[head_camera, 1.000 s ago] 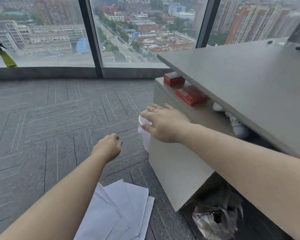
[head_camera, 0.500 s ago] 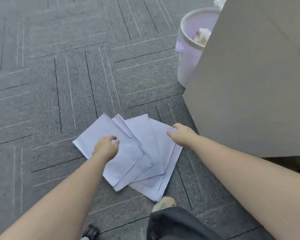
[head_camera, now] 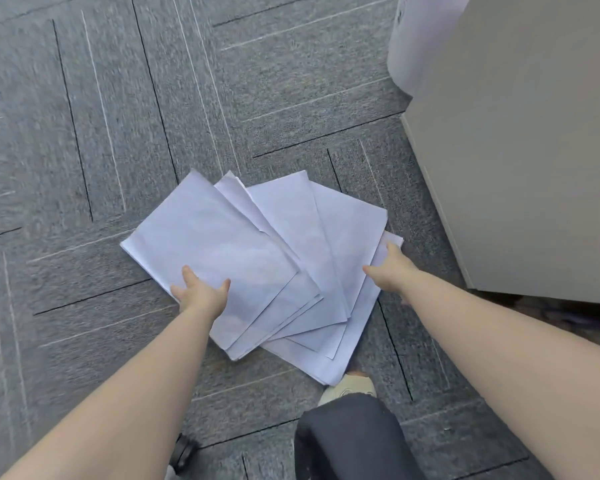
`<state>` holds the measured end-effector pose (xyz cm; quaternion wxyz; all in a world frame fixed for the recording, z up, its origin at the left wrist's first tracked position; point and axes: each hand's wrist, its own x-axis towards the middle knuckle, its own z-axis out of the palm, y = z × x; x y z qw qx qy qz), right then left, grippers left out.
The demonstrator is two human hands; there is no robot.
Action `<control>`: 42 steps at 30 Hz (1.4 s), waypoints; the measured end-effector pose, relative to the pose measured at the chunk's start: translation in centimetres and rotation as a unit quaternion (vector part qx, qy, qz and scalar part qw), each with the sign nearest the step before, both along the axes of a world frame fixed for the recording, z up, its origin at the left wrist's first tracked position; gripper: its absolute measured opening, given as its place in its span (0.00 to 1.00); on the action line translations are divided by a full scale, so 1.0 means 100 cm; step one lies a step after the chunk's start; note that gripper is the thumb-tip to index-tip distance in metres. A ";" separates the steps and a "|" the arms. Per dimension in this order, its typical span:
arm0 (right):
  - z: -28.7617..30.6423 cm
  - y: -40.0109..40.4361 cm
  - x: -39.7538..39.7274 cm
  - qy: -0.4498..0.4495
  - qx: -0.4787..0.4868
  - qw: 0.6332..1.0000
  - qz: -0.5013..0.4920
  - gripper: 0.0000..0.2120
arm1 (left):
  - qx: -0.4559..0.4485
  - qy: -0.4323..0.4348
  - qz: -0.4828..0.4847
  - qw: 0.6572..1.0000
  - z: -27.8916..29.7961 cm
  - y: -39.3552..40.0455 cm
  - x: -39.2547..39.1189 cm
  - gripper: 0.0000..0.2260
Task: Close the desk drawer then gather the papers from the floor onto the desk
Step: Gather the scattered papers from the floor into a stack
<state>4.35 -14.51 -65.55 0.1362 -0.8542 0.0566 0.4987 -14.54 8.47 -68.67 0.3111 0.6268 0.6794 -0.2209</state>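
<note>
The pale bin (head_camera: 416,46) shows no contents now. My left hand (head_camera: 201,292) and right hand (head_camera: 392,268), fingers spread open, have settled flat onto the papers (head_camera: 257,258) fanned on the carpet (head_camera: 84,133) beside the desk (head_camera: 520,133).

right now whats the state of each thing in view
papers: fanned out, overlapping, flat on the carpet
left hand: open, fingers spread on the top sheet
right hand: open, reaching onto the rightmost sheets
desk cabinet: side panel only, drawer not visible
bin: upright beside the cabinet, mostly cut off
</note>
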 end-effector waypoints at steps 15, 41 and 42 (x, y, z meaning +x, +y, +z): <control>-0.034 0.001 -0.006 -0.081 0.019 0.967 -0.242 0.22 | 0.031 -0.166 0.066 0.983 -0.025 0.013 0.007 0.38; 0.014 0.041 -0.027 0.041 0.193 0.947 -0.254 0.15 | -0.202 -0.241 0.117 0.942 0.022 -0.025 0.054 0.17; 0.027 0.042 -0.018 0.030 0.211 0.941 -0.262 0.15 | -0.197 -0.259 0.129 0.937 0.033 -0.020 0.062 0.17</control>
